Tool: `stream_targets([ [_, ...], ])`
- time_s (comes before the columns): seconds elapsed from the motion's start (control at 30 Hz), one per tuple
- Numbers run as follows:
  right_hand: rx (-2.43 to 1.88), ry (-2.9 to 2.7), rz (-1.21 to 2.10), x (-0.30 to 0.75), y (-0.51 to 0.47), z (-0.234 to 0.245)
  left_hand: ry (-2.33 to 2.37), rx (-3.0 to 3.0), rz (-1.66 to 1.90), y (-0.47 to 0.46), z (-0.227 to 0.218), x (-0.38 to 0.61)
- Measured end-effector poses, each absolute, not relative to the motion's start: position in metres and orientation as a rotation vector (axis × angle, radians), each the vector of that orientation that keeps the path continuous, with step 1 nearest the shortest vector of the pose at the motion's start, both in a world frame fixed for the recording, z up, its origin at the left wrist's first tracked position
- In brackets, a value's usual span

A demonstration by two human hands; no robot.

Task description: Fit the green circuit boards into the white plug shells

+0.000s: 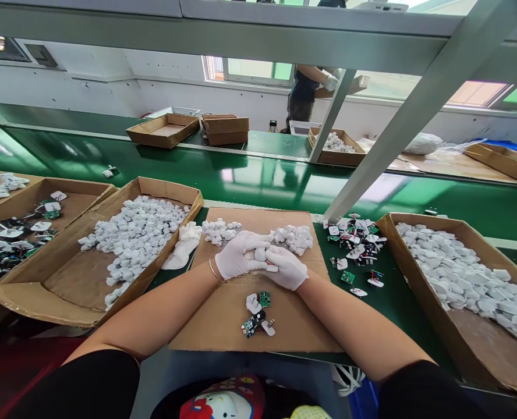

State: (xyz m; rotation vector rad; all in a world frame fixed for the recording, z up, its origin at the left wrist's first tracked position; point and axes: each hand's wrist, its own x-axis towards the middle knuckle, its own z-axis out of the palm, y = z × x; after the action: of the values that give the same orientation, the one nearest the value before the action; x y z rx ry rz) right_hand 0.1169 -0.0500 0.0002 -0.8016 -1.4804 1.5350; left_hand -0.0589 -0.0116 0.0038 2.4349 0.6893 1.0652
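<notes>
My left hand [236, 256] and my right hand [290, 269], both in white gloves, are cupped together over the cardboard sheet [223, 302]. Several small white plastic pieces [261, 254] are enclosed between them, partly hidden by the fingers. Just beyond my hands, one pile of white pieces [220, 231] lies at the left and another pile [294, 238] at the right. Closer to me on the sheet rest green circuit boards [252, 323] with wires and white plastic parts attached.
At the left stands a cardboard box of white pieces [140, 233], with a box of circuit assemblies [14, 238] beyond it. A crumpled white glove [183, 244] lies between box and sheet. Loose assemblies [358, 238] and another box [463, 267] sit right. A slanted metal post [407, 128] rises there.
</notes>
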Motion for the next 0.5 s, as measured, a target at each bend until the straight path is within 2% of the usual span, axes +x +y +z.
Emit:
stream_targets([
  [0.2,-0.904,-1.485,1.436,0.122,-0.0481,0.0044,0.65,2.625,1.124,-0.0064,0.0004,-0.0606],
  [0.5,-0.849,-1.28,1.701,0.1143,-0.0492,0.0021,0.657,2.671,0.942,-0.0139,0.0086,-0.0584],
])
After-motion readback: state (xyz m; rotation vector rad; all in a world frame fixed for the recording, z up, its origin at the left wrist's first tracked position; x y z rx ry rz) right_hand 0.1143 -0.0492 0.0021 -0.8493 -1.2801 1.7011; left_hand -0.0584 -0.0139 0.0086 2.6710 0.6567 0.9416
